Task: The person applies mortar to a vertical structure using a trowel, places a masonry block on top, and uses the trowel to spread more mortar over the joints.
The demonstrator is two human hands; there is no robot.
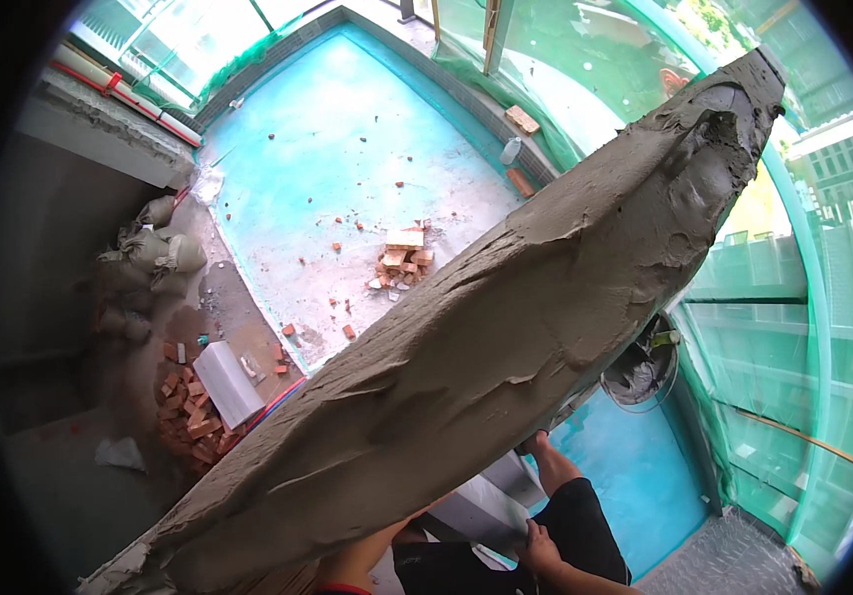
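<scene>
A long piece thickly coated in wet grey mortar (466,347) crosses the view diagonally, from lower left to upper right. Its surface is uneven, with ridges and a rough lump at the upper end. My left forearm (372,550) passes behind it, so my left hand is hidden. Below its lower edge, my right hand (543,552) curls its fingers around the end of a grey, flat-faced bar (481,516). Beyond my right hand, a bare lower leg (550,464) shows under black shorts (585,521).
A mortar-smeared bucket (642,375) sits right of the coated piece. Far below lies a blue-coated floor (347,109) with a small brick stack (404,260). Left are filled sacks (179,253), a brick heap (188,416) and a pale block (228,382). Green netting (754,367) hangs at right.
</scene>
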